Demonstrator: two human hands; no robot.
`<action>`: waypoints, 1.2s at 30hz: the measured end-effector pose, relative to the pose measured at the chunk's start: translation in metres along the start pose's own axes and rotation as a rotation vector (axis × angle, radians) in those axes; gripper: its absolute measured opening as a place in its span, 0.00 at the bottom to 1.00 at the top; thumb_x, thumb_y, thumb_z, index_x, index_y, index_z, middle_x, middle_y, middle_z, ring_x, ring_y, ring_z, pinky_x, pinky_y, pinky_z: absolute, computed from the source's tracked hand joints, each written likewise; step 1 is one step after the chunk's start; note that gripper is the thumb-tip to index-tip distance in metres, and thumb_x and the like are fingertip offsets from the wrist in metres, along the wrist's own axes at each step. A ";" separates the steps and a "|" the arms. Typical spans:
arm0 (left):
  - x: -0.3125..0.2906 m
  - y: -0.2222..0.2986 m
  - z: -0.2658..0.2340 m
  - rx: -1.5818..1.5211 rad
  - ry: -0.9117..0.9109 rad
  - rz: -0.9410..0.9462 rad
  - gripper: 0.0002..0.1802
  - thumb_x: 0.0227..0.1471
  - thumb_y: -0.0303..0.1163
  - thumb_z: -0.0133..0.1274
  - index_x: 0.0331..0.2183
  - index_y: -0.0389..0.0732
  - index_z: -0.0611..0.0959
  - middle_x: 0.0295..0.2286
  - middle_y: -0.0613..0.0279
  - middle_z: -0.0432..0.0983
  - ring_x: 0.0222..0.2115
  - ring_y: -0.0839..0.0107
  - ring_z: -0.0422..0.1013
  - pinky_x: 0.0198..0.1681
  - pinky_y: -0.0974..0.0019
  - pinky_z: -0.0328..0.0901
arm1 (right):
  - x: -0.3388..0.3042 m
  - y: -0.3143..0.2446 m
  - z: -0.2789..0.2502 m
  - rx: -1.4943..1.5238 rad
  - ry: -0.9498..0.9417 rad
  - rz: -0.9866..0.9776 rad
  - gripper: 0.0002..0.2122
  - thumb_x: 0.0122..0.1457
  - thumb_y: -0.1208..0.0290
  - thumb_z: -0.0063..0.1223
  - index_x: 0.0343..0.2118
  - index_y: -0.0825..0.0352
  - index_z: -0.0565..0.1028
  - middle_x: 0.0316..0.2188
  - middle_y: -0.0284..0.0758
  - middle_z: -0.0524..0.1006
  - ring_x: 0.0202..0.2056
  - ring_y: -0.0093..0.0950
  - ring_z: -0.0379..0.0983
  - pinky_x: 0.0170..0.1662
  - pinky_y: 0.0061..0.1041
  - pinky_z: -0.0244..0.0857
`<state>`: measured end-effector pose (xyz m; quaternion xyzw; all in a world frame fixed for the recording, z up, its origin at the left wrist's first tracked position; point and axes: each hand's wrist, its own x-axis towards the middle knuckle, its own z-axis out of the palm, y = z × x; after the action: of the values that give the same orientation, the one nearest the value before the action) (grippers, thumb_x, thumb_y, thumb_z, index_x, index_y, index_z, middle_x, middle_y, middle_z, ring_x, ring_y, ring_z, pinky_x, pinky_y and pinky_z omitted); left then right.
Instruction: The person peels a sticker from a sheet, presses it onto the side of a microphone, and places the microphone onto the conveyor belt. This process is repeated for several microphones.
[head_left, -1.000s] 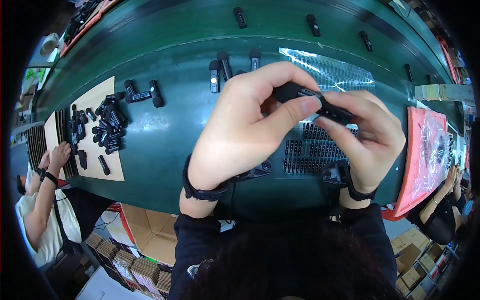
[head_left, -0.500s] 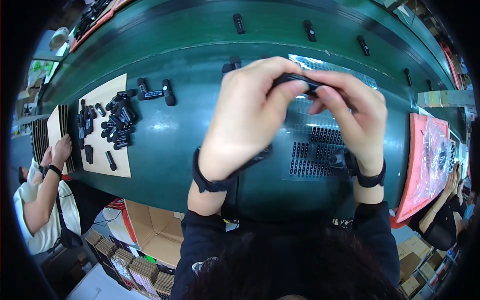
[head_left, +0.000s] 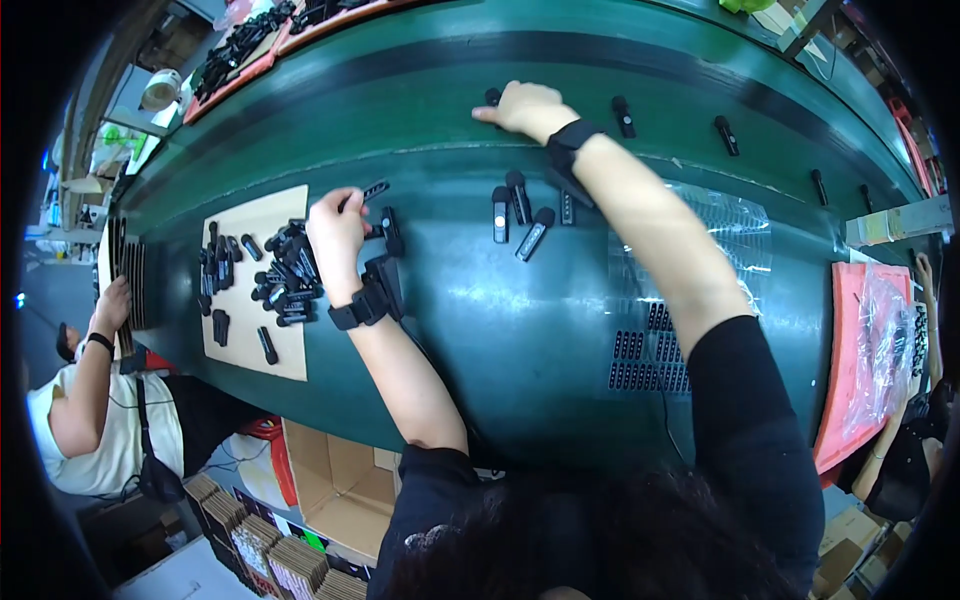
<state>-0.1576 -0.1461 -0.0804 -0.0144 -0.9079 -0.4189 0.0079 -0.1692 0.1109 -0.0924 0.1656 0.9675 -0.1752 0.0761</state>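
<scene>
My left hand [head_left: 336,232] pinches a small flat black part [head_left: 375,189] just right of a beige cardboard sheet [head_left: 250,290] that carries a heap of several small black parts [head_left: 285,272]. My right hand [head_left: 525,106] reaches far across the green conveyor belt [head_left: 420,100] and rests on a small black piece [head_left: 492,97] at its far side. Between my arms lie three black stick-shaped pieces [head_left: 518,215] on the green table [head_left: 500,330]. Both wrists wear black bands.
More black pieces [head_left: 725,135] ride the belt to the right. A black perforated tray [head_left: 650,360] under clear plastic film lies by my right arm. A red tray [head_left: 870,350] sits at right. Another person [head_left: 90,400] sits at left. Cardboard boxes [head_left: 340,480] stand below the table.
My hands were together in front of me around one black piece. They have separated: the right went out to the belt, the left went to the parts by the cardboard sheet.
</scene>
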 end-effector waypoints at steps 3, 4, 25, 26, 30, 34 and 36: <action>0.005 -0.013 -0.001 0.042 -0.033 -0.107 0.11 0.44 0.32 0.49 0.30 0.37 0.79 0.17 0.58 0.73 0.16 0.72 0.69 0.22 0.70 0.63 | 0.012 0.004 0.011 -0.073 0.165 -0.119 0.25 0.49 0.47 0.43 0.36 0.70 0.70 0.31 0.46 0.73 0.40 0.37 0.69 0.38 0.30 0.64; 0.008 -0.020 0.000 0.042 -0.045 -0.091 0.11 0.44 0.32 0.49 0.30 0.37 0.79 0.17 0.58 0.73 0.16 0.72 0.69 0.22 0.70 0.63 | 0.012 0.004 0.006 -0.043 0.158 -0.133 0.24 0.50 0.49 0.43 0.36 0.70 0.69 0.30 0.44 0.73 0.38 0.36 0.70 0.37 0.29 0.65; -0.183 0.101 0.160 0.003 -0.867 0.926 0.05 0.35 0.23 0.51 0.22 0.33 0.77 0.22 0.51 0.71 0.26 0.55 0.68 0.31 0.62 0.64 | -0.167 0.158 0.006 0.595 -0.134 -0.139 0.08 0.54 0.70 0.44 0.35 0.66 0.67 0.23 0.28 0.66 0.27 0.17 0.59 0.32 0.17 0.57; -0.188 0.100 0.165 -0.026 -0.809 0.934 0.04 0.34 0.22 0.51 0.21 0.33 0.76 0.21 0.51 0.70 0.26 0.55 0.68 0.31 0.62 0.64 | -0.169 0.158 0.006 0.612 -0.143 -0.150 0.08 0.54 0.70 0.44 0.36 0.66 0.67 0.23 0.28 0.66 0.27 0.17 0.59 0.32 0.17 0.56; -0.199 0.103 0.175 -0.037 -0.700 0.941 0.02 0.32 0.21 0.49 0.18 0.34 0.75 0.19 0.50 0.69 0.25 0.56 0.68 0.30 0.61 0.64 | -0.168 0.162 0.008 0.634 -0.142 -0.203 0.08 0.54 0.70 0.44 0.36 0.66 0.67 0.23 0.28 0.66 0.27 0.17 0.59 0.32 0.17 0.57; -0.205 0.111 0.169 0.075 -0.688 0.979 0.03 0.31 0.20 0.48 0.18 0.35 0.74 0.19 0.51 0.68 0.24 0.58 0.68 0.28 0.62 0.65 | -0.167 0.162 0.008 0.611 -0.145 -0.194 0.08 0.54 0.70 0.44 0.36 0.65 0.66 0.24 0.27 0.66 0.27 0.17 0.58 0.32 0.16 0.56; -0.211 0.121 0.155 0.133 -0.633 1.071 0.04 0.30 0.21 0.47 0.19 0.35 0.74 0.19 0.52 0.69 0.24 0.62 0.69 0.27 0.64 0.65 | -0.167 0.167 0.010 0.620 -0.143 -0.215 0.08 0.54 0.70 0.44 0.36 0.66 0.66 0.24 0.27 0.66 0.27 0.17 0.58 0.32 0.16 0.56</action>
<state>0.0572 0.0460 -0.0947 -0.5904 -0.7571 -0.2748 -0.0515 0.0454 0.2055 -0.1198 0.0650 0.8724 -0.4793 0.0710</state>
